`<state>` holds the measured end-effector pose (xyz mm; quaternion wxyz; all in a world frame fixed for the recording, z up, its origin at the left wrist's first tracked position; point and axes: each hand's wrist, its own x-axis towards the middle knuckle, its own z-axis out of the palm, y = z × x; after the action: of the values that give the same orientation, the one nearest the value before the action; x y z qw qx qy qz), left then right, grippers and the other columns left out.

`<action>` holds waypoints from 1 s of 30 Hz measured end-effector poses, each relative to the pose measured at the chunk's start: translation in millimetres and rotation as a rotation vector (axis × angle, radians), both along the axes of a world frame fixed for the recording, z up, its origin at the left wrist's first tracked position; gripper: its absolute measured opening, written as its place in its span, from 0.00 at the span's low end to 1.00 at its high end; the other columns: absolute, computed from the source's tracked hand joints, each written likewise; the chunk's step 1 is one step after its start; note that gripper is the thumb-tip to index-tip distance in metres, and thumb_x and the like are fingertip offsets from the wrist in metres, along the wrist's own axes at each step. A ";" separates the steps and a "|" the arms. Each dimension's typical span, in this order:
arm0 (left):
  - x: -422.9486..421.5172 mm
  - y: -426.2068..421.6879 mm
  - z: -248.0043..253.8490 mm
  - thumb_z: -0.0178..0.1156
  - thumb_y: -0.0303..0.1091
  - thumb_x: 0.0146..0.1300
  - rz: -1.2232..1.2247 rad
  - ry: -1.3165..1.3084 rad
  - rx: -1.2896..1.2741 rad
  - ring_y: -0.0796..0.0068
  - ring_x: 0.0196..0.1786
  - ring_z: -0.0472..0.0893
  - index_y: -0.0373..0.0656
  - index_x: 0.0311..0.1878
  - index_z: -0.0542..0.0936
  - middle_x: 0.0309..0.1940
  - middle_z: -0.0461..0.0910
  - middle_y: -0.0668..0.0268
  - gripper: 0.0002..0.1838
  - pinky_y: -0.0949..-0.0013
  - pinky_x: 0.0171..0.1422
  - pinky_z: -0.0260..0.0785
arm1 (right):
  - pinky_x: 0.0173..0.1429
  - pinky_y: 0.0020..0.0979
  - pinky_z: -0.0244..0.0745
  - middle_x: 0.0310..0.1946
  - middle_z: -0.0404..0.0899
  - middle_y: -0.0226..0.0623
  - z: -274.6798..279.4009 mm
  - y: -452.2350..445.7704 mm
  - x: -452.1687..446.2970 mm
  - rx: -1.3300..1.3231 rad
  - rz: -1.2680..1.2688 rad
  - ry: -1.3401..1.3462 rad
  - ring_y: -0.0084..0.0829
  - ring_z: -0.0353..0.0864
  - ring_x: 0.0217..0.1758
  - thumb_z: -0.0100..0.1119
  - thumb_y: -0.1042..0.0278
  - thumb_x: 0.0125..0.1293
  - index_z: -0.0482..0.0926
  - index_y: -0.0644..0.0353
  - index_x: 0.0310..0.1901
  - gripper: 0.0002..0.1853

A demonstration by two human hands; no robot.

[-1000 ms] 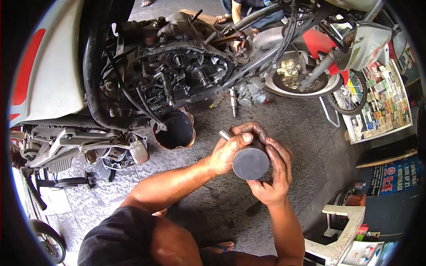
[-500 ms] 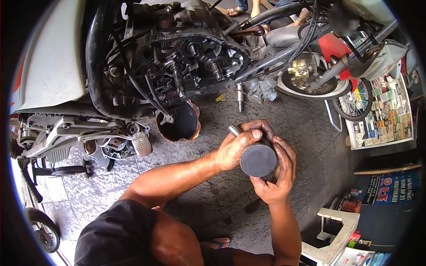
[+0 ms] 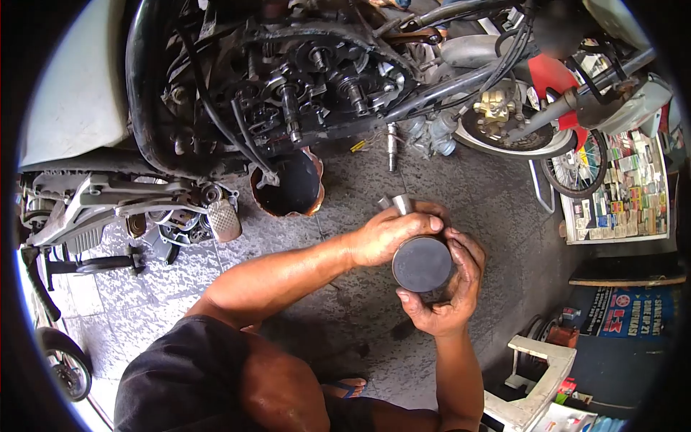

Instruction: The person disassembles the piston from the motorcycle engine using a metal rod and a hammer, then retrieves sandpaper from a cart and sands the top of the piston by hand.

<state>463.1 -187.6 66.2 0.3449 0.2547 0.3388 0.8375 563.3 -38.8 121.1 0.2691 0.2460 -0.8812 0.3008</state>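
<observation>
A round engine piston with a dark, flat crown faces up between my hands, above the floor. My right hand cups its right side with curled fingers, and the thumb sits near its lower edge. Closed beside the piston's upper left, my left hand has its thumb along the top of it. A shiny cylindrical metal part sticks up past that hand's fingers. How this part joins the piston is hidden by my fingers. Ahead stands an opened motorcycle engine with bare shafts showing.
An open, dark-lined container sits under the engine. A metal shaft-like part and plastic bags lie on the floor beyond my hands. A white stool-like frame stands at lower right, a display of small packets at right.
The metal part beside my left hand now sticks up more. My right thumb has moved away from the piston's edge, and the piston has shifted slightly right. The whole view has shifted a little.
</observation>
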 end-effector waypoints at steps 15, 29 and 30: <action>-9.3 -5.7 -2.0 0.42 0.66 0.76 -0.168 0.221 -0.140 0.69 0.55 0.78 0.34 0.54 0.81 0.50 0.82 0.60 0.38 0.63 0.64 0.69 | 0.64 0.48 0.73 0.58 0.71 0.44 -6.1 -6.9 7.8 0.027 -0.009 -0.041 0.46 0.73 0.62 0.80 0.51 0.52 0.73 0.61 0.61 0.39; -9.2 -4.0 -6.4 0.33 0.76 0.73 -0.293 0.316 -0.274 0.71 0.54 0.72 0.35 0.53 0.79 0.48 0.79 0.61 0.47 0.62 0.64 0.66 | 0.63 0.44 0.74 0.57 0.70 0.46 -7.5 -14.4 18.1 0.071 -0.019 -0.113 0.45 0.73 0.62 0.84 0.43 0.46 0.70 0.64 0.63 0.49; -9.1 -3.6 -6.8 0.33 0.76 0.73 -0.291 0.311 -0.275 0.71 0.54 0.72 0.35 0.53 0.79 0.48 0.79 0.61 0.47 0.62 0.64 0.66 | 0.63 0.44 0.74 0.57 0.70 0.46 -8.8 -15.5 18.9 0.069 -0.016 -0.117 0.45 0.73 0.62 0.84 0.43 0.46 0.70 0.64 0.63 0.49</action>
<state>454.0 -191.2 59.4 0.4371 0.3772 0.4582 0.6758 582.3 -54.3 112.3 0.2106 0.2302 -0.9073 0.2819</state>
